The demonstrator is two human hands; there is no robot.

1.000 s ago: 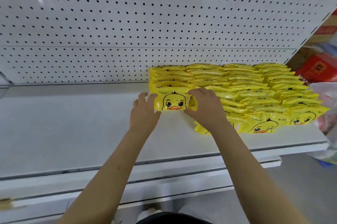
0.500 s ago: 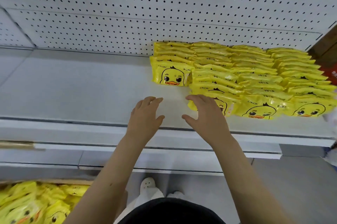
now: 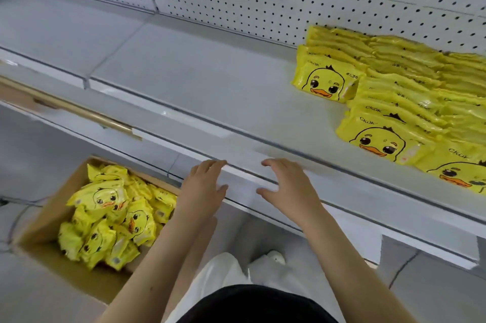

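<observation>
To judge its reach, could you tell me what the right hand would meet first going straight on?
Probably the shelf, left of the duck packs; the right hand may hover above it.

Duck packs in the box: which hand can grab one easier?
Probably the left hand: it is open, empty and nearer the box of duck packs; the right hand hangs farther away.
</observation>
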